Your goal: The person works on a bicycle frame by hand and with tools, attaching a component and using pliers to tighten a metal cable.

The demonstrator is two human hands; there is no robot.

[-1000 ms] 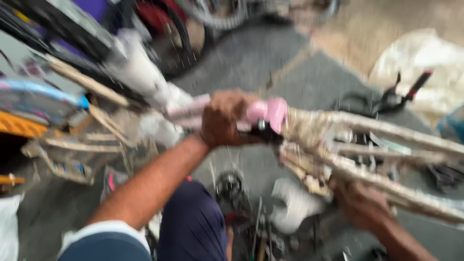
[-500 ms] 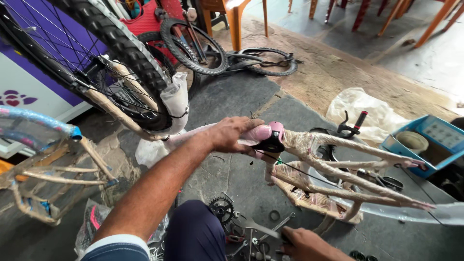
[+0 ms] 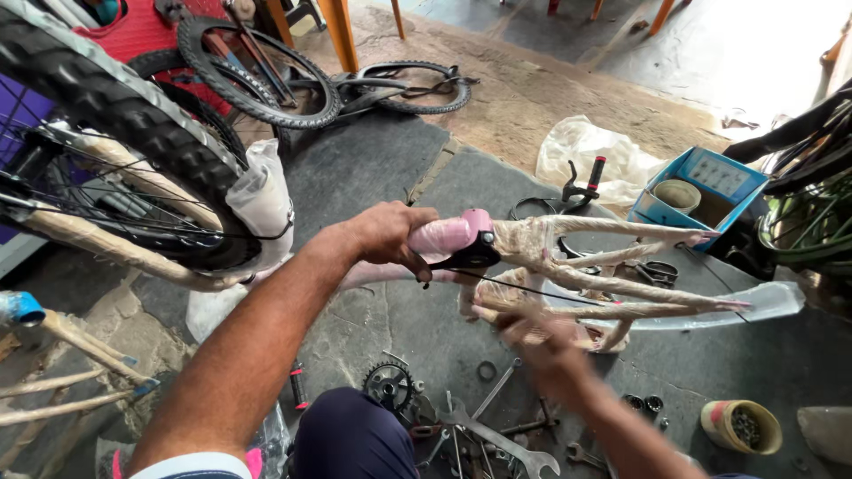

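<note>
While my left hand [image 3: 386,235] grips the wrapped pink bicycle frame [image 3: 568,266] at its near end, its long axis runs rightward above the floor [image 3: 373,168], my blurred right hand [image 3: 537,333] closed on its lower tubes

The floor [image 3: 373,168] is grey stone, with a dirty brown strip [image 3: 532,89] farther back. Orange table legs [image 3: 342,35] stand on it. Bright light [image 3: 754,44] falls on the floor at the far right.
</note>
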